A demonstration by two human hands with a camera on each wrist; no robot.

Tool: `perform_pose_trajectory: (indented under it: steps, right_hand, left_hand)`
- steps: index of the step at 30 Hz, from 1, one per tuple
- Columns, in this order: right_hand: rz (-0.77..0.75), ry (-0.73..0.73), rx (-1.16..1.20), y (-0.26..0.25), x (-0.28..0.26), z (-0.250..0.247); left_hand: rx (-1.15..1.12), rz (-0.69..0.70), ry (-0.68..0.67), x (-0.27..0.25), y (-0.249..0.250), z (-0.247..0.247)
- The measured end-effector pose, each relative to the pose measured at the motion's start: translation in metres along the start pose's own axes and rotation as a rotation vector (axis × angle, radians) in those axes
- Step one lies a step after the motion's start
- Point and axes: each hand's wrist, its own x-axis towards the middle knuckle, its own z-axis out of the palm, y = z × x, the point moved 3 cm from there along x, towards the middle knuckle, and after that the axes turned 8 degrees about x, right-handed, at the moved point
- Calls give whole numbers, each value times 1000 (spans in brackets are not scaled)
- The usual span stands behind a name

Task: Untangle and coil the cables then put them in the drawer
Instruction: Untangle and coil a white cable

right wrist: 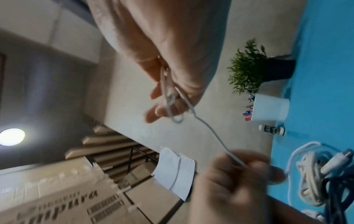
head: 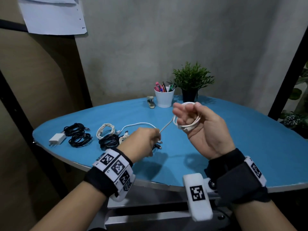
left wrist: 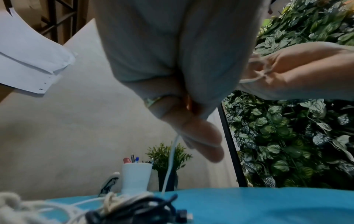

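head view: we saw the right hand raised palm-up above the blue counter, just in front of the white pen cup, its fingers curled through loops of a white cable wound around them. one strand ran down and left to the left hand, whose fingers pinched it above the counter. left of the pen cup and nearer us, black cables, a white coil and a white charger lay on the counter. a potted plant stood just right of the cup, a stapler just left. no drawer was in view.
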Motion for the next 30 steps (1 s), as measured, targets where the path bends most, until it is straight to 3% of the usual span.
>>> perform_pose_trajectory:
  steps: [3, 7, 12, 14, 16, 24, 26, 30]
  right_hand:
    - [-91, 47, 93, -2, 3, -5]
    - [-222, 72, -112, 6, 8, -14]
    - [-392, 35, -982, 9, 9, -19]
    - [-341, -21, -1253, 14, 7, -17]
    - [-253, -62, -1357, 19, 4, -16]
    - [-37, -232, -1422, 25, -13, -12]
    - [8, -232, -1231, 28, -14, -11]
    - [-30, -205, -624, 23, -13, -1]
  left_hand:
    - [27, 57, -101, -8, 6, 10]
    - [61, 185, -168, -15, 17, 7]
    - [87, 313, 91, -19, 26, -14]
    - [96, 304, 233, -18, 28, -26]
    - [111, 304, 357, -15, 27, -39]
    - [130, 292, 581, -3, 6, -77]
    - [140, 285, 589, -4, 5, -80]
    - [159, 260, 507, -9, 3, -70]
